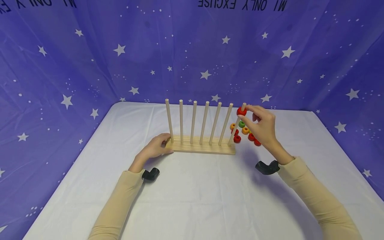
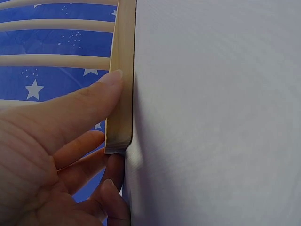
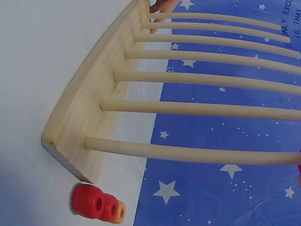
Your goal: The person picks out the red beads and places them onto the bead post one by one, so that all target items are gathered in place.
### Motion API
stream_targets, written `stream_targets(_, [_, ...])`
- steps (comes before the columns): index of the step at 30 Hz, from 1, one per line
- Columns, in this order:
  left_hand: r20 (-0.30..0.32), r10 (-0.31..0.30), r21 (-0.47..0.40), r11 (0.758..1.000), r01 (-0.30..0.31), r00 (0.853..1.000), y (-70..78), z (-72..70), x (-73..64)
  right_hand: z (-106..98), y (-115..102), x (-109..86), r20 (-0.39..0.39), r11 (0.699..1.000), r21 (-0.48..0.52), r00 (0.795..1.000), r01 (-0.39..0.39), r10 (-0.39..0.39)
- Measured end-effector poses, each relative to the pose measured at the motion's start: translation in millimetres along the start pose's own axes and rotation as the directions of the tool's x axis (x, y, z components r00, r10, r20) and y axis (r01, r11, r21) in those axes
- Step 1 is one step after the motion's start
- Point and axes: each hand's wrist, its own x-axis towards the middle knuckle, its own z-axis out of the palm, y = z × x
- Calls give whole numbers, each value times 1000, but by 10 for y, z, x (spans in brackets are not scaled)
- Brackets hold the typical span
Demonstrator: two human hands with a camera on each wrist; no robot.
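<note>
A wooden base (image 1: 198,145) with several upright pegs (image 1: 193,121) stands mid-table. My left hand (image 1: 156,145) grips the base's left end; in the left wrist view the thumb (image 2: 101,92) lies along its front edge and the other fingers curl round the end. My right hand (image 1: 261,125) pinches a red bead (image 1: 241,112) between thumb and fingers at the top of the rightmost peg. The peg's tip shows above the bead, which sits around it. In the right wrist view only a sliver of that bead shows at the right edge, partway along the peg (image 3: 188,153).
Loose red, yellow and green beads lie behind and right of the base, among them a red bead (image 1: 237,139), a green bead (image 1: 242,124) and a yellow bead (image 1: 245,130). A purple star-patterned cloth (image 1: 186,50) walls the white table (image 1: 192,193) at back and sides.
</note>
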Motion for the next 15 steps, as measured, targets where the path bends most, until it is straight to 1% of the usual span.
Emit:
stream_targets(5, [5, -7, -1, 1000, 7, 1000, 1, -2, 3, 19, 18, -43, 4, 1000, -4, 1000, -8, 8])
stream_targets(12, [-9, 18, 6, 1000, -18, 1000, -24, 10, 4, 50, 57, -95, 20, 1000, -7, 1000, -6, 6])
stream_targets(15, [-9, 17, 5, 1000, -17, 1000, -28, 11, 3, 63, 75, -119, 24, 1000, 3, 1000, 0, 0])
